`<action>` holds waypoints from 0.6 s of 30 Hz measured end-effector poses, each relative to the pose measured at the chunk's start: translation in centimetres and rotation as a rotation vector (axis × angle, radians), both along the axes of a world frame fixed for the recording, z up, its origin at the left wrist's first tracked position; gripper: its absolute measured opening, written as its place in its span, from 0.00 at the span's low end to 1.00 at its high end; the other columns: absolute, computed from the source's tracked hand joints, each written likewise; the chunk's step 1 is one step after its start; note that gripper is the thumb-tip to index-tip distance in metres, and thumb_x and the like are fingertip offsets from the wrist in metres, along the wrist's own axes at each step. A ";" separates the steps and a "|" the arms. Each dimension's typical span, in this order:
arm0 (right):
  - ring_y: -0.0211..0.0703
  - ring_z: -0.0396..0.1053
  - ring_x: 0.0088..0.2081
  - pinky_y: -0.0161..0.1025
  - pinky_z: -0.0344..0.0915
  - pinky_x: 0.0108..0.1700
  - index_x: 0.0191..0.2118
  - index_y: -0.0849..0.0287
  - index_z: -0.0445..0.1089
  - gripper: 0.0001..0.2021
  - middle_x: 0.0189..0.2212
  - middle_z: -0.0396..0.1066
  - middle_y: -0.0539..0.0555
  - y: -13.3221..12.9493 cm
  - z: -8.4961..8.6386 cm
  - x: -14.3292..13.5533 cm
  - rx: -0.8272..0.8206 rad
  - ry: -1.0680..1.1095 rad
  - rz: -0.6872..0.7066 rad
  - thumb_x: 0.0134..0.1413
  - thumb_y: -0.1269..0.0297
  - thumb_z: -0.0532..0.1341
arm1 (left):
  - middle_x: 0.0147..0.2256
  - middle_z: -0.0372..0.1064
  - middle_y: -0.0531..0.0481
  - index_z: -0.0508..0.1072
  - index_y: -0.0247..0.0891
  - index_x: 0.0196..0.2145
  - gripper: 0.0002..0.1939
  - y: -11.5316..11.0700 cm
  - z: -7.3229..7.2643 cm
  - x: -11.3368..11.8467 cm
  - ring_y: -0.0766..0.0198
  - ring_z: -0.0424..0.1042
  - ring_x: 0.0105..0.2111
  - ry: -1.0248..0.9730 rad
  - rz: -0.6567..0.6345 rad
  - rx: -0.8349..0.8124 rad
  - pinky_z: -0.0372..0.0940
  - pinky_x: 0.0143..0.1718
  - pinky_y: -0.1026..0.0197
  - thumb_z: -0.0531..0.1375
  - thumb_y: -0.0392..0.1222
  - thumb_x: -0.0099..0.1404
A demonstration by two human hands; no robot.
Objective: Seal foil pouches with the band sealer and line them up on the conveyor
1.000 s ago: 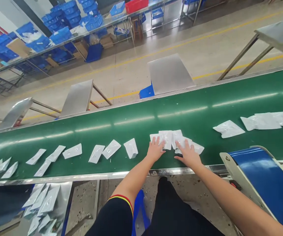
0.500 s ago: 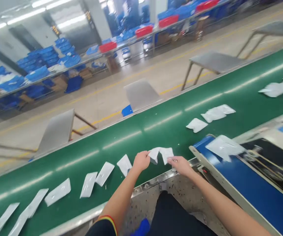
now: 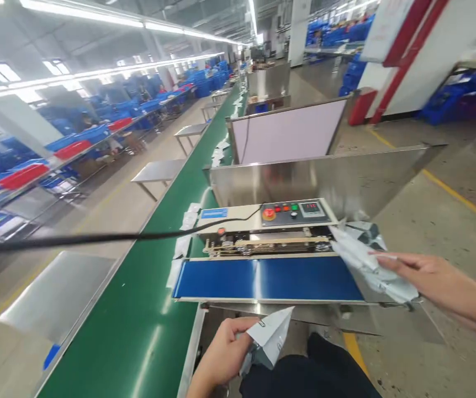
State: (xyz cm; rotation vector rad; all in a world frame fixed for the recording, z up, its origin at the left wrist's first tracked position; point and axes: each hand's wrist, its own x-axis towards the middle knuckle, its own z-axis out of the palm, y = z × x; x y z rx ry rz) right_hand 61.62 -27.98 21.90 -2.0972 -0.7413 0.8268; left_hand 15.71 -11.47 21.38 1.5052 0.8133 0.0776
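Observation:
My left hand (image 3: 228, 351), low in the centre, is closed on a white plastic pouch (image 3: 270, 337) with a folded, pointed corner and small dark print. At the right, my right hand (image 3: 428, 273) pinches white plastic pouches (image 3: 373, 265) bunched at the right end of the sealing machine; how many is unclear. Between the hands lies the machine's blue belt (image 3: 225, 280), under a panel (image 3: 296, 211) with coloured buttons and a red number display. More white pouches (image 3: 182, 243) lie on the green conveyor beside the machine's left end.
The long green conveyor (image 3: 114, 315) runs away on the left, with metal tables (image 3: 59, 293) along its far side. Steel panels (image 3: 271, 185) stand behind the machine. A dark blurred cable (image 3: 97, 240) crosses the view. Red bins (image 3: 22, 176) and blue items line a far bench.
My view has swung right, along the conveyor. Both hands held a white pouch over the green belt; now they are apart, the left on one pouch and the right on pouches at the machine's right end.

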 end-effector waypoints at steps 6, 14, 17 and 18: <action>0.58 0.80 0.39 0.44 0.67 0.39 0.56 0.61 0.87 0.31 0.32 0.83 0.60 4.1 -3.7 17.0 -0.315 -0.396 0.067 0.72 0.40 0.58 | 0.40 0.83 0.44 0.90 0.34 0.42 0.22 -1.5 2.3 17.3 0.49 0.78 0.48 -0.046 -0.184 -0.053 0.70 0.56 0.55 0.61 0.54 0.74; 0.61 0.82 0.51 0.45 0.75 0.53 0.68 0.58 0.79 0.33 0.53 0.84 0.65 18.4 -13.5 16.5 -0.306 -0.269 0.461 0.68 0.41 0.68 | 0.43 0.84 0.46 0.91 0.36 0.42 0.20 -3.6 4.3 28.7 0.53 0.77 0.47 0.032 -0.190 -0.041 0.69 0.53 0.60 0.58 0.46 0.74; 0.74 0.72 0.68 0.60 0.71 0.66 0.80 0.56 0.65 0.46 0.74 0.67 0.71 17.3 -13.7 16.9 -0.293 -0.296 0.478 0.66 0.32 0.66 | 0.40 0.83 0.48 0.91 0.35 0.44 0.21 -3.7 3.8 29.5 0.56 0.77 0.43 0.115 -0.139 -0.039 0.69 0.48 0.62 0.58 0.45 0.72; 0.76 0.66 0.73 0.66 0.66 0.70 0.81 0.55 0.63 0.47 0.78 0.59 0.71 16.1 -13.1 17.2 -0.263 -0.323 0.454 0.68 0.30 0.63 | 0.38 0.82 0.49 0.91 0.35 0.45 0.21 -3.6 3.5 29.6 0.57 0.76 0.40 0.155 -0.124 -0.040 0.69 0.44 0.62 0.58 0.45 0.71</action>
